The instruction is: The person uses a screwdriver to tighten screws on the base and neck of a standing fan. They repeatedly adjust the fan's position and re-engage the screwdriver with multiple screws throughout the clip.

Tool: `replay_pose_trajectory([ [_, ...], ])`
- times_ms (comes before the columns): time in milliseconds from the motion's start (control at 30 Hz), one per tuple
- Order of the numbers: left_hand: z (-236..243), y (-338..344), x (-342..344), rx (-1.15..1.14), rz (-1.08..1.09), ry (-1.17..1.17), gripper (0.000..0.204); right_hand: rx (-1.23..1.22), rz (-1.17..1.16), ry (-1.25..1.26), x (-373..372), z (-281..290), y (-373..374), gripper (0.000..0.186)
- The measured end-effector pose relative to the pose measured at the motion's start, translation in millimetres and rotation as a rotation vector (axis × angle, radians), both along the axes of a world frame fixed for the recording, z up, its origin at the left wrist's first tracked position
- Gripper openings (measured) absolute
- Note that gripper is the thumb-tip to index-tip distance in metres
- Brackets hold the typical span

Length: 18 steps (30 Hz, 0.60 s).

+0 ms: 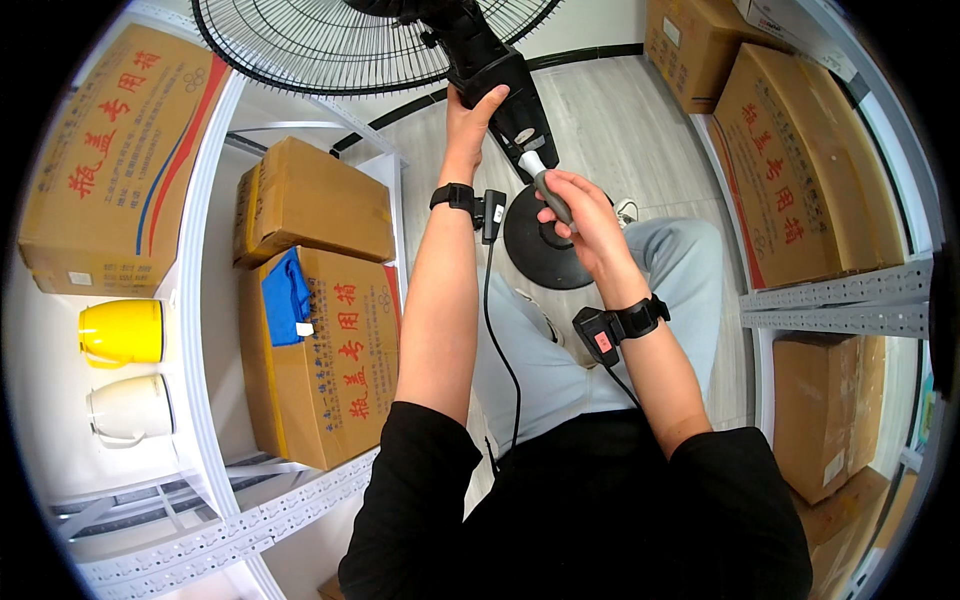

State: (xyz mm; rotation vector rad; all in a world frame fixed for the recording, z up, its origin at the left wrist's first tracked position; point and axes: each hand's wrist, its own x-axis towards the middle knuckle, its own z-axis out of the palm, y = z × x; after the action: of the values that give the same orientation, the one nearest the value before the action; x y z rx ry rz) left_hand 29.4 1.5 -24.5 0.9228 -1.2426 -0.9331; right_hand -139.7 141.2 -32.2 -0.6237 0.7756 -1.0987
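Observation:
My left hand grips the black neck of a standing fan, just below its wire cage at the top of the view. My right hand is closed on a grey and white handled tool, apparently a screwdriver, whose far end meets the fan's column below my left hand; its tip is hidden. The fan's round black base is on the grey floor between my legs. Black devices with cables are strapped to both my wrists.
Metal shelves flank me, holding cardboard boxes on the right and more boxes on the left. A blue cloth lies on a left box, beside a yellow pitcher and a white pitcher. My bent legs occupy the floor below.

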Motion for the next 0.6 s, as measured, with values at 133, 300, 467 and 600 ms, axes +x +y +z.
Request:
replay_pose_trajectory([
  [133, -2, -1, 1, 0.007, 0.003, 0.004, 0.066, -0.138, -0.085, 0.383, 4, -4, 0, 0.038],
  [300, -2, 1, 1, -0.015, -0.005, 0.004, 0.065, -0.613, -0.350, 1.085, 10, 4, 10, 0.038],
  [467, 0, 2, -1, -0.004, -0.004, 0.001, 0.064, -0.365, -0.171, 0.851, 6, 2, 4, 0.040],
  [600, 1, 3, -1, 0.001, -0.005, -0.001, 0.064, -0.268, -0.150, 0.638, 2, -4, 2, 0.042],
])
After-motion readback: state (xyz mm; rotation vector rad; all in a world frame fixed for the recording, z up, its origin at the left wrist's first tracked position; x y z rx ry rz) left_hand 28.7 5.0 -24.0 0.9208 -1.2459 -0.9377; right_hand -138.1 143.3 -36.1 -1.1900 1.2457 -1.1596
